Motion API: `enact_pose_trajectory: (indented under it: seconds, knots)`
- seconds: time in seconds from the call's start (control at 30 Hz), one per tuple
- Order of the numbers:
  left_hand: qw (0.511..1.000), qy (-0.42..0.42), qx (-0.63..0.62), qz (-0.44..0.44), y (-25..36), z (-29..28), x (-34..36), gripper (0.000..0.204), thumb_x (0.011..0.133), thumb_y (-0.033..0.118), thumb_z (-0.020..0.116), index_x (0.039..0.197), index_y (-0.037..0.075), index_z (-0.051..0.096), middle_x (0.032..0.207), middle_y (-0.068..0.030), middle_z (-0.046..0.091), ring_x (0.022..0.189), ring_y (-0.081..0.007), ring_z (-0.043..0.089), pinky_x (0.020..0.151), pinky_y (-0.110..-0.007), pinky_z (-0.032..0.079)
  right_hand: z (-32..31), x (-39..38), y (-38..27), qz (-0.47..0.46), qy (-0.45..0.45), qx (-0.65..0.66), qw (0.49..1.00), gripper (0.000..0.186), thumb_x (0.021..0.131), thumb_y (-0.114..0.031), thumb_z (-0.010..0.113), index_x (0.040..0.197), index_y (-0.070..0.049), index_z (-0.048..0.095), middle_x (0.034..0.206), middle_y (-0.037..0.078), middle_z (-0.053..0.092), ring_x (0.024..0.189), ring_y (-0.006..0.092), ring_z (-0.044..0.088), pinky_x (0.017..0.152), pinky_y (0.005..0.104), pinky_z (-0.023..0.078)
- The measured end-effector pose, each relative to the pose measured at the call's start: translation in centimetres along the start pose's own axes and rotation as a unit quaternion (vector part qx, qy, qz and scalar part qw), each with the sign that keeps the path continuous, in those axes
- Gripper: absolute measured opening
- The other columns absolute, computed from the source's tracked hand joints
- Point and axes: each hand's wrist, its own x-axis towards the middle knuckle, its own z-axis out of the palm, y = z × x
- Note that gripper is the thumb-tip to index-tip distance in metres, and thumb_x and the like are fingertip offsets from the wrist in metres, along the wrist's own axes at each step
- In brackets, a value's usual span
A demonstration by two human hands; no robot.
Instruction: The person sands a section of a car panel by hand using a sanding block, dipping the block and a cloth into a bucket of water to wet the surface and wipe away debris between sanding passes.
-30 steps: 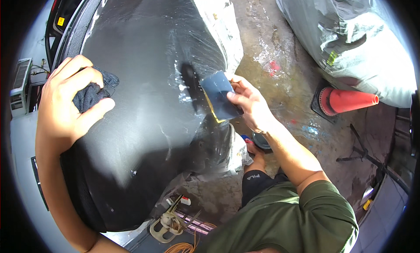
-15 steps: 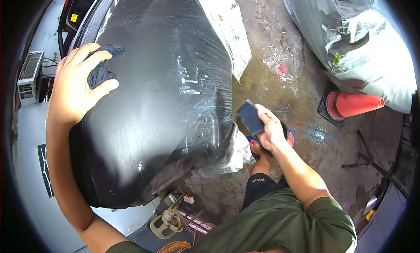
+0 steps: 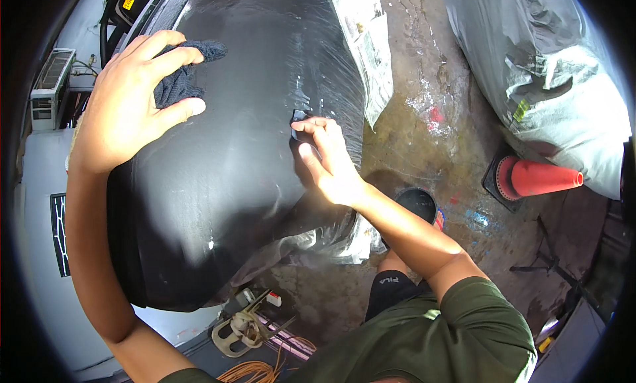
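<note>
A matte black car panel (image 3: 245, 138), wet and streaked along its right side, fills the left and middle of the view. On its far left part my left hand (image 3: 136, 95) is closed loosely over a bunched dark grey cloth (image 3: 177, 88). My right hand (image 3: 331, 161) is over the panel's right part, fingers bent round a small dark sheet of sandpaper (image 3: 296, 121). That sheet looks pressed to the surface; the hand hides part of it.
Plastic masking film (image 3: 374, 65) hangs along the panel's right edge. A black bucket (image 3: 416, 203) stands on the wet floor by my feet. Farther right are an orange cone (image 3: 540, 176) and a sheet-covered bulk (image 3: 563, 91). An orange coiled hose (image 3: 252, 371) lies below.
My right hand has gone from over the floor, up and left, bringing the sandpaper onto the panel. The bucket shows more now. My left hand stays on the cloth as the view shifts slightly.
</note>
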Motion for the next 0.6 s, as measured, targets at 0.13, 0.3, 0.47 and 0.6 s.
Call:
enact_pose_trajectory:
  seconds: [0.13,0.3,0.47,0.6]
  knots:
    - [1.000,-0.011,0.015,-0.001,-0.3,0.0,-0.3,0.051,0.076,0.024,0.085,0.121,0.006,0.070,0.135,-0.0160,0.063,0.125,-0.0373,0.060,0.105,-0.046,0.048,1.6,-1.2,-0.7,-0.076,-0.043,-0.051,0.995,0.065,0.106,-0.016,0.051,0.162,0.003,0.026,0.170,0.030,0.014,0.159,0.0450,0.013,0.129,0.0512,0.014]
    - [1.000,-0.004,0.016,0.011,-0.7,0.0,0.0,0.058,0.070,0.025,0.086,0.121,0.004,0.070,0.134,-0.0173,0.063,0.124,-0.0392,0.060,0.107,-0.047,0.047,3.1,-3.7,-2.6,-0.079,-0.091,-0.046,0.992,0.075,0.107,-0.025,0.047,0.162,0.012,0.011,0.170,0.035,0.004,0.160,0.0481,0.002,0.129,0.0532,0.006]
    - [1.000,0.008,-0.015,0.020,-0.7,0.4,1.0,0.056,0.068,0.019,0.084,0.119,0.002,0.070,0.133,-0.0181,0.064,0.124,-0.0398,0.060,0.106,-0.046,0.047,0.4,12.7,0.4,-0.032,0.006,-0.094,0.995,0.077,0.109,-0.033,0.040,0.163,0.011,0.006,0.170,0.035,0.000,0.160,0.0471,0.000,0.130,0.0506,0.003]
    - [1.000,-0.023,-0.003,-0.016,-0.4,-1.0,-0.4,0.055,0.066,0.016,0.083,0.118,0.001,0.070,0.133,-0.0181,0.065,0.124,-0.0398,0.060,0.106,-0.046,0.047,4.0,4.2,-2.2,-0.052,-0.091,-0.107,0.989,0.084,0.102,-0.027,0.049,0.162,0.012,0.004,0.169,0.037,0.000,0.160,0.0480,0.000,0.131,0.0509,0.004]
